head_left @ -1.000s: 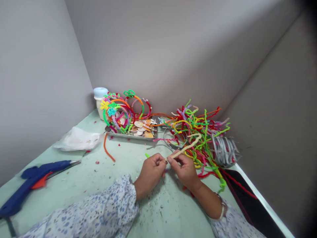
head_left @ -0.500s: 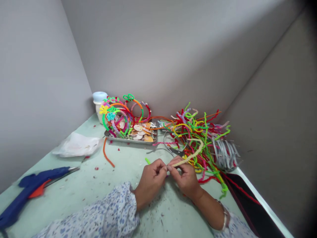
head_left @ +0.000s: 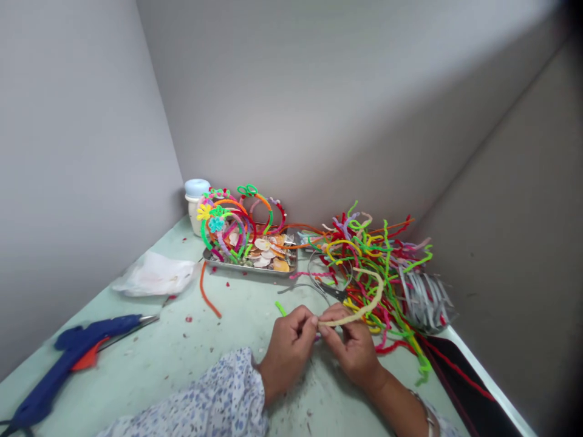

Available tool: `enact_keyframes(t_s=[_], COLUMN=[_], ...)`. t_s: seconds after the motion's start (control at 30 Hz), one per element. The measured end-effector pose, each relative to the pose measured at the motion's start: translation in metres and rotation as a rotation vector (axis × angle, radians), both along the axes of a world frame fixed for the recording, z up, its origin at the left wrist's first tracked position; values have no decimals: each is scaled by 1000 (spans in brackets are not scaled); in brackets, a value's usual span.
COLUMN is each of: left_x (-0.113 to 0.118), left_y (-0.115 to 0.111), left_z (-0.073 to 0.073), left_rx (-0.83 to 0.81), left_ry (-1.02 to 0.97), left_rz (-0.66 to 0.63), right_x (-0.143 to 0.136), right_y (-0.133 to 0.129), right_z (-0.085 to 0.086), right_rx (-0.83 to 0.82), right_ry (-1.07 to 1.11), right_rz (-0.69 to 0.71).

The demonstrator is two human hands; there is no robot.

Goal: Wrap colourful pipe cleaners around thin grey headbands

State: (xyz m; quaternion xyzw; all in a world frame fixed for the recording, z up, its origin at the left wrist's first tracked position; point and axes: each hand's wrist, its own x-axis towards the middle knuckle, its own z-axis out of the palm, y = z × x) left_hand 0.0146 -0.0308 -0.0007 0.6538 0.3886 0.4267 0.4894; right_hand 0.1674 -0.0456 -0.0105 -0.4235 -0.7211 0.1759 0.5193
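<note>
A pale yellow pipe cleaner (head_left: 376, 297) curves up and back from between my fingertips. My right hand (head_left: 353, 346) pinches it close to its near end. My left hand (head_left: 291, 343) is closed in a pinch right beside, its thumb and forefinger at the tip of the same pipe cleaner. The fingers hide the very end. A short bright green piece (head_left: 280, 308) lies just beyond my left hand. Past my right hand spreads a tangled heap of coloured pipe cleaners (head_left: 364, 243), with grey headband hoops (head_left: 314, 267) at its left side.
A metal tray (head_left: 250, 269) holds shell-like discs and decorated headbands (head_left: 228, 224). Behind it stands a white jar with a blue lid (head_left: 197, 188). At left lie a blue glue gun (head_left: 77, 358) and a plastic bag (head_left: 155, 276). An orange pipe cleaner (head_left: 207, 294) and a grey-banded bundle (head_left: 426, 300) also lie here.
The whole view has shifted, so everything sits slightly lower and further right. Both hands keep their pinch on the pale yellow pipe cleaner, with little change in pose.
</note>
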Motion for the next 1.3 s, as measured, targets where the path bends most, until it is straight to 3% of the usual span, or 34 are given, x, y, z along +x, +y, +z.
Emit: enact_keyframes(t_s=[0.4,0.57,0.73,0.93,1.1,1.3], left_x=[6,9,10,11,12,10], left_y=[6,7,9,11,10,12], left_z=[-6,-9,-11,-7,-6,-7], left_rx=[-133,-163,-162,-214,-233,-223], left_ry=[-60,-65,-62,-69,-82,-63], left_rz=[49,55,69,40,22,34], right_x=[5,6,2,5,3,0], right_y=[-3,0,4,9,13,13], right_z=[1,-3,-1,-4,-13,-8], right_rx=[108,71,-169,-605,-702,-761], right_ry=[-136,-90,62,332,655,771], right_rz=[-30,-74,-125,-1,53,47])
